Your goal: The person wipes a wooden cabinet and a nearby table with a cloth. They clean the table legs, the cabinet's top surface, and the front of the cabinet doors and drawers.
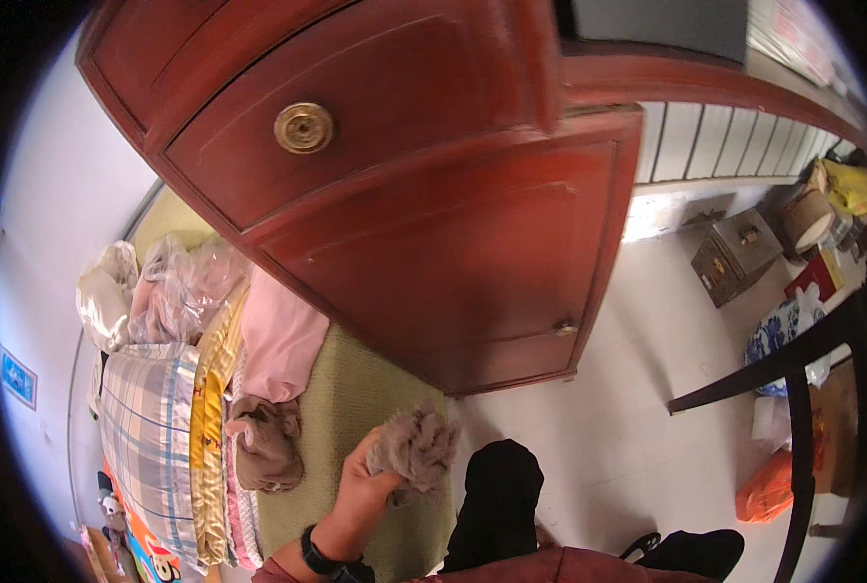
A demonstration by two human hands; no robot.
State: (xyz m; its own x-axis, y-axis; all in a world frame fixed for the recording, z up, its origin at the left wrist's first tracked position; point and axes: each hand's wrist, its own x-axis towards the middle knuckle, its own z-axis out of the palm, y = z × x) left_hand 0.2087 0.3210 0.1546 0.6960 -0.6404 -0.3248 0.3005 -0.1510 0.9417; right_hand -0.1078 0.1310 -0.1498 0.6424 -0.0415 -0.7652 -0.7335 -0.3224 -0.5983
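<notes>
My left hand point(357, 475), with a black band on its wrist, grips a crumpled, fuzzy grey-brown cloth point(417, 452). It is held above the green-covered bed or couch point(346, 401), close to my dark-trousered knee point(497, 488). Just beyond the cloth stands a red wooden desk cabinet point(433, 248) with a round brass knob point(303, 127) on its upper panel and a small knob point(566, 329) low on the door. To the left of my hand a brown bundled fabric point(269, 444) rests beside a pink cloth point(280, 335). My right hand is out of view.
Folded checked bedding point(145, 437) and clear plastic bags point(178, 284) lie on the left. A dark wooden chair point(797, 437) stands at the right, near an orange plastic bag point(765, 488). Farther back, a small wooden box point(739, 255) sits on the pale floor point(623, 452) below a white radiator point(717, 142).
</notes>
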